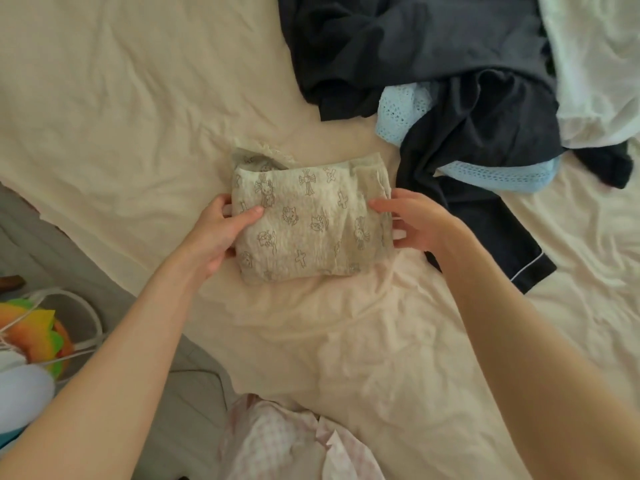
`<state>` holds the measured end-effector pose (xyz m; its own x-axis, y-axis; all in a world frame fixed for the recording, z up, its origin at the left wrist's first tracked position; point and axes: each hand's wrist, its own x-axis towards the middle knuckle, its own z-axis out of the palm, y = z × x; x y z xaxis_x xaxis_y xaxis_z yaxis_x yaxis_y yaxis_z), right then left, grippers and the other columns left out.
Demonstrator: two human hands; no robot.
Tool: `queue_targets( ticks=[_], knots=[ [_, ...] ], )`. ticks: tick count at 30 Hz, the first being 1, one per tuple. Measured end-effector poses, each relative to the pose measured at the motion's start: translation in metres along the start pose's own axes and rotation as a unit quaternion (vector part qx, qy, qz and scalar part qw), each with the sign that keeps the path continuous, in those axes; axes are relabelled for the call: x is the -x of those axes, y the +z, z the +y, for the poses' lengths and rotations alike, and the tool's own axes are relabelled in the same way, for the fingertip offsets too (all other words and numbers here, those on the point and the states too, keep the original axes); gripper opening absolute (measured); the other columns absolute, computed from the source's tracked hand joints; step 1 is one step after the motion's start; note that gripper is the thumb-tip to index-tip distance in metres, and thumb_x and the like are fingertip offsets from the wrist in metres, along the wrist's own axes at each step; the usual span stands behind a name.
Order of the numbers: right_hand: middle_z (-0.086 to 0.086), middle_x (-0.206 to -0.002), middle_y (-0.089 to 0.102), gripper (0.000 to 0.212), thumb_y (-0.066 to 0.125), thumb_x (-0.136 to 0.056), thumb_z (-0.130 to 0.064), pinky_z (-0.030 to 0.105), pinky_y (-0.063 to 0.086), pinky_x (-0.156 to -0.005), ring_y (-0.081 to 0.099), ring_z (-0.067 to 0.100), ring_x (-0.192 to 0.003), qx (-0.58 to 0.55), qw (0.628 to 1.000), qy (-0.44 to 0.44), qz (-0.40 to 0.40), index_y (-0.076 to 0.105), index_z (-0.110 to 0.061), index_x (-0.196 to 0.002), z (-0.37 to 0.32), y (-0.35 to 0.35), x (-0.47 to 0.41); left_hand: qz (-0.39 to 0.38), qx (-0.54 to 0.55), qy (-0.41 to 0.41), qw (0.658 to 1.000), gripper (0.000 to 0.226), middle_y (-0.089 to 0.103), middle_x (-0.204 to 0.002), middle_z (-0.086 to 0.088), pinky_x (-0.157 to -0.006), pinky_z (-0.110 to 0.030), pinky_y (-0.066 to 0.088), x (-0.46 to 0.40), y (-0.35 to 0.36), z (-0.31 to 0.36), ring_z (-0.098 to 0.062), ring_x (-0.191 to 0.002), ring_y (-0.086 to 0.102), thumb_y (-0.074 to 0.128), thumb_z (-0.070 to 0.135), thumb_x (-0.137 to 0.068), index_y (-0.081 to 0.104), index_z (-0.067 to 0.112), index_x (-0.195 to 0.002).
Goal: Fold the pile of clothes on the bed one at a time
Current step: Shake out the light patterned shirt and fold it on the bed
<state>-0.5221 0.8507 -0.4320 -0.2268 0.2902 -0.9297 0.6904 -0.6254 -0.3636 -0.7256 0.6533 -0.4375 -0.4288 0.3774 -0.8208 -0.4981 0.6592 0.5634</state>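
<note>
While the small beige printed cloth (308,220) sits folded on the cream bed sheet (121,116), both hands pinch its sides: left hand (221,233), right hand (412,223). Dark and blue clothes (450,81) wait unfolded.

No legible text anywhere
</note>
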Motion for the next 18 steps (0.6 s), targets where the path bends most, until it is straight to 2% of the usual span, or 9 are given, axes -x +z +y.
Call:
queue_targets(
  ticks=[4, 6, 8, 11, 14, 16, 18],
  knots=[
    [-0.001, -0.106, 0.068, 0.022, 0.068, -0.085, -0.018, 0.035, 0.052, -0.061, 0.065, 0.018, -0.095, 0.012, 1.000, -0.024, -0.012, 0.063, -0.022, -0.106, -0.005, -0.003, 0.037, 0.001, -0.013, 0.026, 1.000, 0.039, 0.060, -0.114, 0.000, -0.069, -0.036, 0.051, 0.035, -0.003, 0.010, -0.018, -0.092, 0.063, 0.067, 0.025, -0.085, 0.046, 0.024, -0.117],
    [-0.002, -0.107, 0.067, 0.023, 0.067, -0.086, -0.020, 0.036, 0.053, -0.065, 0.065, 0.018, -0.097, 0.012, 0.999, -0.048, -0.016, 0.062, -0.021, -0.108, -0.001, -0.006, 0.064, 0.000, -0.012, 0.038, 0.999, 0.039, 0.061, -0.112, 0.001, -0.069, -0.036, 0.051, 0.060, -0.004, 0.017, -0.016, -0.091, 0.063, 0.068, 0.026, -0.084, 0.047, 0.024, -0.118],
    [-0.002, -0.107, 0.067, 0.021, 0.067, -0.087, -0.022, 0.037, 0.054, -0.069, 0.065, 0.017, -0.098, 0.003, 0.997, -0.079, -0.008, 0.062, -0.022, -0.107, 0.009, -0.008, 0.098, -0.004, -0.004, 0.057, 0.998, 0.042, 0.063, -0.106, 0.002, -0.063, -0.032, 0.050, 0.090, -0.004, 0.020, -0.013, -0.087, 0.065, 0.068, 0.026, -0.083, 0.048, 0.023, -0.120],
    [-0.001, -0.104, 0.067, 0.017, 0.066, -0.088, -0.024, 0.036, 0.056, -0.074, 0.066, 0.014, -0.093, -0.024, 0.989, -0.144, 0.034, 0.060, -0.024, -0.104, 0.035, -0.006, 0.153, -0.016, -0.005, 0.098, 0.995, 0.035, 0.066, -0.100, 0.001, -0.057, -0.024, 0.051, 0.141, -0.001, 0.017, -0.008, -0.077, 0.069, 0.068, 0.027, -0.083, 0.051, 0.028, -0.113],
    [0.004, -0.102, 0.066, 0.013, 0.063, -0.090, -0.026, 0.037, 0.056, -0.079, 0.067, 0.017, -0.092, -0.043, 0.972, -0.207, 0.098, 0.059, -0.024, -0.103, 0.073, 0.002, 0.207, -0.021, -0.005, 0.134, 0.991, 0.026, 0.067, -0.103, -0.001, -0.067, -0.029, 0.055, 0.190, 0.005, 0.004, -0.013, -0.087, 0.069, 0.068, 0.027, -0.083, 0.054, 0.034, -0.104],
    [0.002, -0.097, 0.065, 0.007, 0.062, -0.090, -0.028, 0.031, 0.056, -0.073, 0.066, 0.016, -0.089, -0.064, 0.956, -0.243, 0.150, 0.059, -0.028, -0.097, 0.096, 0.007, 0.241, -0.028, -0.009, 0.158, 0.987, 0.024, 0.067, -0.104, -0.001, -0.069, -0.029, 0.055, 0.218, 0.009, -0.002, -0.014, -0.090, 0.068, 0.068, 0.027, -0.083, 0.055, 0.034, -0.103],
    [-0.002, -0.091, 0.063, 0.004, 0.061, -0.091, -0.029, 0.021, 0.051, -0.063, 0.064, 0.013, -0.082, -0.080, 0.938, -0.271, 0.201, 0.059, -0.031, -0.093, 0.120, 0.013, 0.271, -0.046, -0.031, 0.181, 0.982, 0.023, 0.067, -0.103, 0.002, -0.066, -0.025, 0.054, 0.242, 0.014, -0.007, -0.008, -0.086, 0.068, 0.067, 0.030, -0.083, 0.056, 0.036, -0.103]
  ],
)
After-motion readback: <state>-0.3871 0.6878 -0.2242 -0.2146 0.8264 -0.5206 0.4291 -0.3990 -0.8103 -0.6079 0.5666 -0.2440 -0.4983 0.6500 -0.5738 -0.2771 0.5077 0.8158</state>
